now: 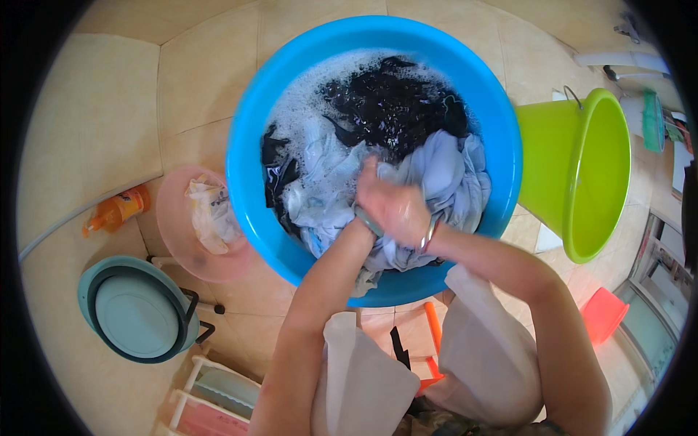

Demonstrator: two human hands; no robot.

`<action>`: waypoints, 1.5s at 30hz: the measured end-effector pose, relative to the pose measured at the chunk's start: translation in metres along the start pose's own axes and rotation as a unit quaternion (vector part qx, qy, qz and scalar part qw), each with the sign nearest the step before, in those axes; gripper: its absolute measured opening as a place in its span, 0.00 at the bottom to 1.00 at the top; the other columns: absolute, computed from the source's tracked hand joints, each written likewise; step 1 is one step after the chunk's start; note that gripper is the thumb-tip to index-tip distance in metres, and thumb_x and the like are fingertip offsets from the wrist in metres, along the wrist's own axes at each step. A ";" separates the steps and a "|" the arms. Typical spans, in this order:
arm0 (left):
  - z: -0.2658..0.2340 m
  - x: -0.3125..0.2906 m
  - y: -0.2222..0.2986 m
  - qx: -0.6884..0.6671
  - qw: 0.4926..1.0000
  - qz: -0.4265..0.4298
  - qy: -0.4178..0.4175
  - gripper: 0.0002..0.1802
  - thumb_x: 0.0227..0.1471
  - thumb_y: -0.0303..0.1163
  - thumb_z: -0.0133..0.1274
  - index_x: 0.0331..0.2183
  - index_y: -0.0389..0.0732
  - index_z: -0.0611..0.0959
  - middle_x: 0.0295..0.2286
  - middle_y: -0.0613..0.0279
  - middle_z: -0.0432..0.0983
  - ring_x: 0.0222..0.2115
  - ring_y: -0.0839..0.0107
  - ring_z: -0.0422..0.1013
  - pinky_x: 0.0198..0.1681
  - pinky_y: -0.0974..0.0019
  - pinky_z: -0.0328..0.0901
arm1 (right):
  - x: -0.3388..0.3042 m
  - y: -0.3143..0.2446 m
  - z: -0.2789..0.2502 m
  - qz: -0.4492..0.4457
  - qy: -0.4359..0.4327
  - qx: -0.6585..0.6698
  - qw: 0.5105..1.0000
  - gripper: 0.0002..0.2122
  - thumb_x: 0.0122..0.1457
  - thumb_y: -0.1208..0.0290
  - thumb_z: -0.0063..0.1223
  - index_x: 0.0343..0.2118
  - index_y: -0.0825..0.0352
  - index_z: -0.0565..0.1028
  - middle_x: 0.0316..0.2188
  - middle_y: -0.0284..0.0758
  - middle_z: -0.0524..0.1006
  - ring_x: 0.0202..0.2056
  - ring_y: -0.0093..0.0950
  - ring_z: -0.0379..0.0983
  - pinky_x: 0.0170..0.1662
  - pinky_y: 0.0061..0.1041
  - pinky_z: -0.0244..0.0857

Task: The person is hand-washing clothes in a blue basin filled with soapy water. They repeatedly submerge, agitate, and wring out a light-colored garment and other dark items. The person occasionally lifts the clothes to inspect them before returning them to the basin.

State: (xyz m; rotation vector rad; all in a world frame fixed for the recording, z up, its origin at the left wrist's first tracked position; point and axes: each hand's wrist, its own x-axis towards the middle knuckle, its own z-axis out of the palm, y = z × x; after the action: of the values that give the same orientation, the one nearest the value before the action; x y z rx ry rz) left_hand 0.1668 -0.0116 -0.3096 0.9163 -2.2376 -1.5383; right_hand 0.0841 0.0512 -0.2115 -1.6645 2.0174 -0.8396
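Observation:
A big blue basin stands before me, holding sudsy water and wet laundry. Over the middle of it my two hands meet and overlap, smeared by motion. My right hand lies across my left hand; the fingers of both are mostly hidden. Right beneath them are pale blue garments, soaked and bunched up. Light-coloured cloth spreads on the left side of the basin. Dark clothes float at the far side amid white foam. Whether either hand grips cloth is not visible.
A lime green bucket lies tipped at the right of the basin. Left are a pink basin with a plastic bag, an orange bottle and grey-green stacked basins. A white rack stands lower left, a red container right.

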 end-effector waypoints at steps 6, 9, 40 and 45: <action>0.023 -0.011 -0.057 -0.464 0.857 -0.201 0.098 0.12 0.58 0.36 0.41 0.35 0.39 0.75 0.30 0.61 0.72 0.32 0.69 0.69 0.38 0.66 0.65 | 0.024 0.013 0.017 -0.014 -0.020 -0.010 1.000 0.10 0.59 0.70 0.46 0.23 0.68 0.72 0.25 0.42 0.75 0.26 0.41 0.73 0.27 0.37 0.68; 0.025 0.010 -0.005 -0.519 0.764 -0.356 0.142 0.18 0.60 0.41 0.40 0.34 0.37 0.78 0.31 0.62 0.75 0.34 0.72 0.70 0.41 0.68 0.65 | 0.060 0.081 0.023 0.141 -0.165 -0.156 0.964 0.13 0.62 0.64 0.42 0.27 0.66 0.75 0.29 0.44 0.77 0.31 0.38 0.75 0.32 0.38 0.70; -0.175 -0.028 0.207 -0.503 0.863 -0.035 -0.019 0.18 0.38 0.26 0.47 0.35 0.29 0.79 0.37 0.53 0.74 0.36 0.64 0.69 0.42 0.65 0.63 | -0.008 0.051 -0.110 0.050 -0.172 0.174 0.968 0.12 0.43 0.72 0.58 0.33 0.61 0.72 0.44 0.31 0.71 0.52 0.26 0.63 0.55 0.33 0.53; -0.198 -0.008 0.157 -0.421 0.873 -0.117 0.217 0.18 0.42 0.27 0.45 0.37 0.32 0.77 0.31 0.60 0.72 0.33 0.70 0.66 0.42 0.68 0.63 | -0.010 0.019 -0.139 0.188 0.034 0.535 0.823 0.08 0.49 0.79 0.51 0.33 0.65 0.67 0.30 0.25 0.65 0.32 0.13 0.59 0.36 0.13 0.57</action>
State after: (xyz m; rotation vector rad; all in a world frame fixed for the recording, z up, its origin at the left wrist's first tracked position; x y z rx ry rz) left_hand 0.2278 -0.1155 -0.0872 1.0947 -0.9923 -1.9004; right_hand -0.0165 0.0901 -0.1220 -0.5748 1.3253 -1.4814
